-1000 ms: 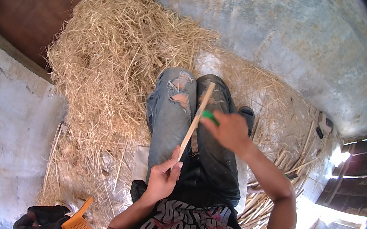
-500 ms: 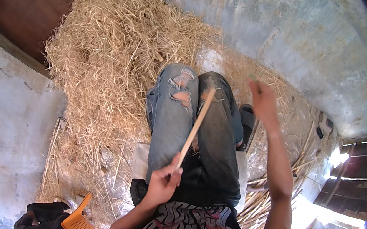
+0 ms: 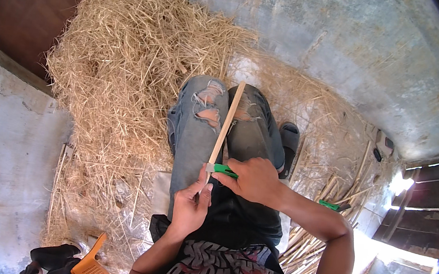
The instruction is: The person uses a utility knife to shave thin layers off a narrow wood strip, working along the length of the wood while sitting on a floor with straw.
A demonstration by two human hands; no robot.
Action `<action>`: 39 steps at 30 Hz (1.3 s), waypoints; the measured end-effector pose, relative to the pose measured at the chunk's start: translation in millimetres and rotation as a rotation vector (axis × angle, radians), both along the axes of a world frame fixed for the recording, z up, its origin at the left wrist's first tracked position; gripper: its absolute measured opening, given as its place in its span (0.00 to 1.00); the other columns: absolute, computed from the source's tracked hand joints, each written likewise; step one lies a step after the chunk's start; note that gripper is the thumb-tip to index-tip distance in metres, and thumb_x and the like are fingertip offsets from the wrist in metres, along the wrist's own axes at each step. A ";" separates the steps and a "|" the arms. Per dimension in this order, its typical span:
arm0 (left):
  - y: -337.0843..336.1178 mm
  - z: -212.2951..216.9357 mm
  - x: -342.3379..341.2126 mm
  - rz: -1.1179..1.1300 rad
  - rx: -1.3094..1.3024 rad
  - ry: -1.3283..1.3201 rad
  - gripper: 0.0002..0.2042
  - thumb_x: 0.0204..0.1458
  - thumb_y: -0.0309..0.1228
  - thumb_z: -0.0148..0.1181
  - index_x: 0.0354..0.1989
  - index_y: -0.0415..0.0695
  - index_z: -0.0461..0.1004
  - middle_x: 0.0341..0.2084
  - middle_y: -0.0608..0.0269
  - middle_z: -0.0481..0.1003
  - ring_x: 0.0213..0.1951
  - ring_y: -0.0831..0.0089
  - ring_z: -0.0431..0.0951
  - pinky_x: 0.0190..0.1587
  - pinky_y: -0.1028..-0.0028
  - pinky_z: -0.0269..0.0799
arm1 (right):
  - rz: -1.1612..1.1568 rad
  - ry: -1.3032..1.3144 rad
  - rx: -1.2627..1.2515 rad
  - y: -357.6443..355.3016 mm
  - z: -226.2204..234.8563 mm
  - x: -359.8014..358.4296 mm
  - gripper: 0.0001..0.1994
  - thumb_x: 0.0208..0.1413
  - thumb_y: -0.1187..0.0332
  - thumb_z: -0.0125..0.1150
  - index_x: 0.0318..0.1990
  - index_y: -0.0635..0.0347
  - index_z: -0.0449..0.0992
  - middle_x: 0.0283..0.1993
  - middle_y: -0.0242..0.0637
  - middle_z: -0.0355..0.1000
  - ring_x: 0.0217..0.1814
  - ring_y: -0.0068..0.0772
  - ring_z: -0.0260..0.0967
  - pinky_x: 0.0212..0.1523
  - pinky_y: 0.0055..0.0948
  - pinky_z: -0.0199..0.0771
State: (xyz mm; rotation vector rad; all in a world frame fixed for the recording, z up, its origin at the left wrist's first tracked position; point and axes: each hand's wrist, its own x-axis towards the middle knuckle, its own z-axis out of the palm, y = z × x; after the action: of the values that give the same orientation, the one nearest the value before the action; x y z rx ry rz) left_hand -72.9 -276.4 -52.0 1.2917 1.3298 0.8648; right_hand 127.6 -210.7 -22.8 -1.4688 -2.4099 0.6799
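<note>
A pale, flat bamboo strip (image 3: 228,119) slants up over my thighs, its far end near my knees. Its near end is pinched in the fingers of my left hand (image 3: 190,207) above my lap. My right hand (image 3: 258,181) is wrapped round the green handle of a knife (image 3: 225,170). The short grey blade lies across the strip, just beyond my left fingertips. Both hands are close together. The blade's cutting edge is too small to make out.
A big heap of straw (image 3: 125,59) fills the floor at the left and far side. Several thin bamboo sticks (image 3: 304,246) lie at my right, with another green-handled tool (image 3: 330,205) by them. An orange plastic chair (image 3: 96,267) stands at lower left; a concrete wall (image 3: 351,49) rises ahead.
My right hand has come down and inward from the right, bringing the green knife onto the strip. The strip has shifted slightly left and stands a little steeper.
</note>
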 end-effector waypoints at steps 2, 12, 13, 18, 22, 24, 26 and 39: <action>-0.6 -4.9 -0.8 0.001 0.017 0.000 0.24 0.65 0.23 0.55 0.70 0.38 0.62 0.21 0.74 0.69 0.23 0.86 0.66 0.27 0.82 0.65 | -0.052 -0.054 0.029 4.0 -0.7 2.0 0.28 0.64 0.40 0.52 0.30 0.57 0.79 0.19 0.49 0.74 0.23 0.57 0.75 0.26 0.50 0.75; -44.9 -11.0 -8.8 -0.003 0.026 -0.121 0.23 0.63 0.21 0.56 0.67 0.39 0.67 0.22 0.75 0.71 0.24 0.88 0.68 0.27 0.82 0.67 | -0.707 0.175 0.054 85.3 7.7 116.6 0.25 0.67 0.48 0.54 0.36 0.66 0.79 0.25 0.56 0.73 0.26 0.59 0.73 0.30 0.50 0.68; -39.0 -11.2 -10.8 0.021 -0.006 -0.076 0.23 0.64 0.23 0.56 0.68 0.38 0.66 0.21 0.75 0.71 0.23 0.87 0.69 0.27 0.82 0.68 | -0.631 0.176 0.074 74.0 10.5 104.5 0.24 0.67 0.48 0.55 0.35 0.65 0.79 0.24 0.56 0.72 0.27 0.59 0.73 0.30 0.50 0.69; -22.4 -1.1 -6.9 0.001 -0.004 -0.049 0.24 0.64 0.22 0.56 0.70 0.36 0.63 0.22 0.74 0.70 0.24 0.87 0.68 0.29 0.83 0.67 | -0.176 0.142 0.040 13.2 14.6 34.6 0.24 0.64 0.45 0.58 0.30 0.60 0.77 0.20 0.53 0.71 0.24 0.59 0.74 0.27 0.53 0.72; -21.0 -1.7 -1.0 -0.003 0.040 0.015 0.24 0.64 0.22 0.56 0.69 0.37 0.65 0.23 0.72 0.73 0.24 0.86 0.70 0.28 0.82 0.69 | -0.047 0.109 0.014 -10.3 10.9 8.6 0.26 0.63 0.42 0.56 0.28 0.58 0.76 0.18 0.50 0.72 0.22 0.59 0.73 0.26 0.52 0.73; -22.2 -2.8 1.1 -0.005 0.077 0.061 0.23 0.64 0.22 0.56 0.68 0.37 0.65 0.23 0.71 0.74 0.24 0.86 0.71 0.28 0.81 0.70 | -0.032 0.094 -0.008 -12.1 -2.9 4.5 0.27 0.63 0.41 0.55 0.27 0.57 0.76 0.17 0.50 0.72 0.22 0.59 0.74 0.25 0.51 0.74; -23.2 -1.2 1.4 -0.006 0.117 0.123 0.23 0.63 0.21 0.56 0.68 0.37 0.66 0.22 0.70 0.75 0.23 0.85 0.72 0.28 0.80 0.71 | -0.099 0.059 0.069 -4.5 -7.8 9.6 0.28 0.63 0.40 0.54 0.27 0.58 0.76 0.17 0.49 0.72 0.22 0.58 0.74 0.23 0.51 0.73; -26.1 -7.1 -2.0 -0.003 0.119 0.105 0.23 0.63 0.21 0.56 0.68 0.37 0.66 0.24 0.69 0.75 0.24 0.84 0.72 0.29 0.80 0.71 | -0.138 0.132 0.128 42.4 0.2 25.5 0.25 0.63 0.42 0.55 0.29 0.56 0.77 0.18 0.51 0.71 0.23 0.60 0.73 0.24 0.53 0.71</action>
State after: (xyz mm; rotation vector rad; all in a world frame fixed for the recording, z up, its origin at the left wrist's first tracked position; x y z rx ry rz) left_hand -74.9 -302.5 -59.1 1.4478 1.3751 0.8956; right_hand 153.0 -168.3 -22.6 -1.4736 -2.1872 0.5618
